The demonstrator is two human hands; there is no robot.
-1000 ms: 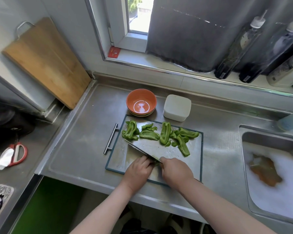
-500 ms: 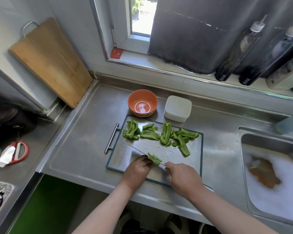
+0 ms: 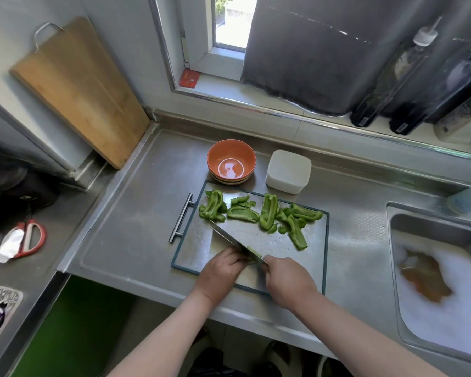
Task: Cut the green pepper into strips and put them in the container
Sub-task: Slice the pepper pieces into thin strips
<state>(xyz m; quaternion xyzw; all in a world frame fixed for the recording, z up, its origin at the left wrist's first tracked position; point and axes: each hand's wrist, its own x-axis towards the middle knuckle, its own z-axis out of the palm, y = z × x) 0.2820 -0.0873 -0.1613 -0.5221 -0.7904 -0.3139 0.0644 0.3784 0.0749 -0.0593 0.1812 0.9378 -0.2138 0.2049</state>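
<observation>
Two hands work at the near edge of the cutting board [image 3: 325, 240]. The left hand [image 3: 223, 270] curls its fingers down on a pepper piece [image 3: 254, 252], mostly hidden beneath them. The right hand [image 3: 287, 280] is closed around the handle of the knife [image 3: 229, 236], its blade against the left fingers. Beyond both hands lie the cut pepper pieces [image 3: 268, 214]. Farther on, on the counter [image 3: 136, 213], the white container [image 3: 288, 171] stands ahead of the right hand and an orange bowl [image 3: 230, 161] ahead of the left.
</observation>
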